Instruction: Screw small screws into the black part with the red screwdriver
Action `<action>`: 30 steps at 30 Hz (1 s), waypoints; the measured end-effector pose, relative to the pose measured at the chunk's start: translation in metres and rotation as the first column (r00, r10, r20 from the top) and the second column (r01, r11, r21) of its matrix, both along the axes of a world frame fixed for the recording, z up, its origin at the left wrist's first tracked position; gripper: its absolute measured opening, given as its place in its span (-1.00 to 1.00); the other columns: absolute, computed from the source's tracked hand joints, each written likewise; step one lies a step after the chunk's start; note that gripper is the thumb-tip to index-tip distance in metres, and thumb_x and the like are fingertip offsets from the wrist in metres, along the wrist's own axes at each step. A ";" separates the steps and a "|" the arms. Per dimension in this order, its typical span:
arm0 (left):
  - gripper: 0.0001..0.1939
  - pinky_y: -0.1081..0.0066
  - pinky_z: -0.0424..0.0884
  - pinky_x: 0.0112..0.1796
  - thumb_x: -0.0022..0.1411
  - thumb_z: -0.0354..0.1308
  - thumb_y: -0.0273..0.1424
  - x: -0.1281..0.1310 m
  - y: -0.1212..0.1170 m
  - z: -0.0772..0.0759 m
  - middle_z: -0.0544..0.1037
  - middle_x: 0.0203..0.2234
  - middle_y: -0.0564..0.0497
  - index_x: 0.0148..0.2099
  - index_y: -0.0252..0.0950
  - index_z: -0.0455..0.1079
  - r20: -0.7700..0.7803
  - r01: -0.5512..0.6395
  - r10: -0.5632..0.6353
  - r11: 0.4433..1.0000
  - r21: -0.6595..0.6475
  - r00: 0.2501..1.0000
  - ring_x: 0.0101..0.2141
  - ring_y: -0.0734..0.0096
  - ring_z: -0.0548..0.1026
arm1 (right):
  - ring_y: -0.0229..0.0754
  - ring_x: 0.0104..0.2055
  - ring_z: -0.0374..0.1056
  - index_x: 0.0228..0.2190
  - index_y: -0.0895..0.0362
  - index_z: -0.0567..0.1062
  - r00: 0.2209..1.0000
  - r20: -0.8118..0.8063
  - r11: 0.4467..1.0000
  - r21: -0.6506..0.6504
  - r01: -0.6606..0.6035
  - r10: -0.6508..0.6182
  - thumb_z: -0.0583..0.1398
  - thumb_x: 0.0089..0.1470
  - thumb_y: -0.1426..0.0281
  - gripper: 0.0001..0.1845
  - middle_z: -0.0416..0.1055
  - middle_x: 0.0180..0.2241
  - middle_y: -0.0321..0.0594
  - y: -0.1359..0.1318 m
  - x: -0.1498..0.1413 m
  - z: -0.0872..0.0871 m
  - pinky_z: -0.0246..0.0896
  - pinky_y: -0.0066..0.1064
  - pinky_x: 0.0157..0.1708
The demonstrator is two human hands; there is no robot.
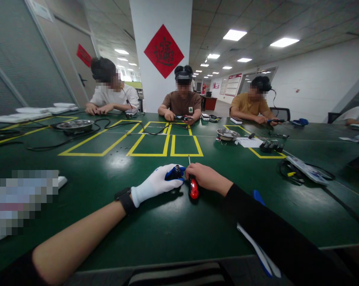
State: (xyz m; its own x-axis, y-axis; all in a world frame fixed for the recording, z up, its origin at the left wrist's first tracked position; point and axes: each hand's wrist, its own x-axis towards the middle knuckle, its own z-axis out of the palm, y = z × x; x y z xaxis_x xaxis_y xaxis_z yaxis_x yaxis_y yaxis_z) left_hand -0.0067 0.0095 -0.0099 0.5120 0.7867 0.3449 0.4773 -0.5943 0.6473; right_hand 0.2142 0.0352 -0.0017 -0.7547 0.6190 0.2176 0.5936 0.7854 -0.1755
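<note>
My left hand [160, 179], in a white glove with blue palm and fingertips, is closed around a small dark part with a shiny metal tip [177, 168]. The tip points up between thumb and fingers; most of the part is hidden in the glove. Just to its right, my bare right hand [207, 176] has its fingers curled on a screwdriver. The screwdriver's red and black handle [194, 189] points towards me, and its thin metal shaft sticks out past the fingers, away from me. Both hands are low over the green table [155, 226], close together.
A white and blue glove [258, 248] lies partly under my right forearm. Yellow tape [149, 154] marks rectangles ahead. Metal bowls [227, 134], black parts [270, 146], cables and a power strip [307, 169] lie farther off. A blurred-out item [21, 198] is at left. Several people sit opposite.
</note>
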 end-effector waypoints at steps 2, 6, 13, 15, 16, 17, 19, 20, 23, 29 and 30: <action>-0.71 0.31 0.39 -0.15 0.21 0.10 -0.24 0.002 -0.002 0.003 0.54 -0.25 0.00 -0.10 -0.28 0.42 -0.021 -0.010 0.010 1.000 0.027 1.000 -0.24 0.27 0.49 | -0.21 -0.21 0.31 -0.29 0.12 0.44 0.998 -0.052 0.999 -0.013 0.034 -0.035 0.08 -0.01 0.70 -0.68 0.43 -0.29 -0.22 0.001 0.001 0.001 0.11 -0.44 -0.24; -0.75 0.35 0.38 -0.20 0.19 0.12 -0.23 0.003 -0.003 0.004 0.53 -0.30 0.02 -0.17 -0.28 0.43 -0.069 -0.013 0.019 0.996 0.088 0.997 -0.28 0.29 0.47 | -0.21 -0.26 0.34 -0.26 0.12 0.39 0.947 -0.304 0.995 -0.011 0.104 -0.102 0.10 0.04 0.62 -0.77 0.44 -0.30 -0.24 0.002 0.001 0.007 0.13 -0.43 -0.27; -0.71 0.35 0.37 -0.20 0.15 0.17 -0.23 0.001 0.001 0.000 0.52 -0.28 0.01 -0.13 -0.27 0.41 -0.075 -0.013 0.021 0.994 0.107 0.997 -0.27 0.29 0.47 | -0.33 -0.63 0.20 -0.16 0.07 0.20 0.494 -0.858 0.986 -0.167 -0.011 -0.140 -0.01 0.26 0.22 -0.79 0.37 -0.47 -0.35 -0.024 -0.016 0.013 0.11 -0.48 -0.58; -0.75 0.36 0.37 -0.23 0.15 0.16 -0.24 0.001 0.000 0.001 0.51 -0.32 0.02 -0.17 -0.28 0.41 -0.082 -0.012 0.021 0.994 0.104 0.996 -0.30 0.30 0.46 | -0.34 -0.63 0.20 -0.20 0.05 0.21 0.457 -0.887 0.983 -0.140 -0.116 -0.073 -0.01 0.25 0.18 -0.78 0.36 -0.48 -0.36 -0.035 -0.022 0.012 0.12 -0.48 -0.60; -0.76 0.37 0.37 -0.23 0.15 0.16 -0.24 0.002 -0.001 0.002 0.51 -0.33 0.03 -0.19 -0.28 0.41 -0.082 -0.011 0.019 0.995 0.104 0.996 -0.31 0.31 0.46 | -0.33 -0.62 0.22 -0.21 0.05 0.22 0.464 -0.885 0.980 -0.125 -0.154 -0.040 0.01 0.23 0.16 -0.77 0.36 -0.47 -0.34 -0.039 -0.024 0.011 0.14 -0.47 -0.58; -0.78 0.37 0.36 -0.24 0.15 0.16 -0.25 0.002 -0.001 0.002 0.51 -0.34 0.03 -0.21 -0.28 0.40 -0.080 -0.010 0.018 0.995 0.104 0.997 -0.32 0.32 0.45 | -0.32 -0.60 0.24 -0.22 0.05 0.23 0.471 -0.882 0.977 -0.113 -0.179 -0.016 0.01 0.23 0.14 -0.75 0.37 -0.47 -0.33 -0.042 -0.026 0.010 0.16 -0.45 -0.57; -0.79 0.38 0.35 -0.24 0.16 0.16 -0.25 0.002 -0.002 0.003 0.51 -0.35 0.04 -0.23 -0.28 0.39 -0.077 -0.007 0.015 0.995 0.103 0.997 -0.32 0.32 0.44 | -0.29 -0.55 0.29 -0.22 0.05 0.23 0.484 -0.875 0.975 -0.097 -0.202 0.013 0.01 0.22 0.11 -0.73 0.37 -0.46 -0.31 -0.046 -0.029 0.008 0.19 -0.43 -0.54; -0.80 0.39 0.35 -0.24 0.16 0.15 -0.25 0.002 -0.003 0.004 0.50 -0.36 0.04 -0.24 -0.28 0.38 -0.074 -0.008 0.016 0.995 0.102 0.997 -0.32 0.33 0.44 | -0.28 -0.54 0.30 -0.22 0.05 0.24 0.486 -0.874 0.974 -0.092 -0.207 0.020 0.01 0.22 0.11 -0.73 0.37 -0.45 -0.30 -0.047 -0.030 0.008 0.20 -0.43 -0.53; -0.79 0.41 0.33 -0.27 0.16 0.16 -0.23 0.003 -0.003 0.003 0.49 -0.36 0.06 -0.26 -0.27 0.37 -0.064 -0.010 0.017 0.995 0.102 0.998 -0.33 0.34 0.43 | -0.28 -0.51 0.32 -0.20 0.05 0.24 0.489 -0.871 0.968 -0.094 -0.232 0.033 0.03 0.22 0.14 -0.75 0.38 -0.43 -0.29 -0.045 -0.030 0.005 0.23 -0.42 -0.50; -0.81 0.44 0.29 -0.30 0.17 0.15 -0.25 0.003 -0.002 0.002 0.47 -0.38 0.08 -0.27 -0.28 0.36 -0.068 -0.007 0.014 0.995 0.098 0.998 -0.35 0.39 0.41 | -0.31 -0.52 0.31 -0.20 0.08 0.27 0.491 -0.871 0.958 -0.121 -0.259 0.023 0.06 0.22 0.22 -0.80 0.38 -0.44 -0.30 -0.043 -0.030 0.003 0.23 -0.45 -0.49; -0.80 0.44 0.29 -0.30 0.17 0.15 -0.25 0.003 -0.002 0.002 0.47 -0.38 0.08 -0.27 -0.28 0.36 -0.072 -0.009 0.016 0.995 0.096 0.997 -0.35 0.39 0.41 | -0.31 -0.52 0.31 -0.20 0.08 0.28 0.482 -0.875 0.958 -0.113 -0.263 0.030 0.06 0.22 0.23 -0.80 0.39 -0.44 -0.30 -0.043 -0.030 0.003 0.23 -0.45 -0.49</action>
State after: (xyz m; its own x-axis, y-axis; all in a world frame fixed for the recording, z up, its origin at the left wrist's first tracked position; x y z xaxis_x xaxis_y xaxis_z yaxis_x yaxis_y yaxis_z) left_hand -0.0038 0.0073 -0.0082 0.5290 0.7581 0.3814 0.5285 -0.6459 0.5509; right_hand 0.1839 -0.0074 0.0010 -0.3450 0.6327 0.6933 -0.0669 0.7202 -0.6905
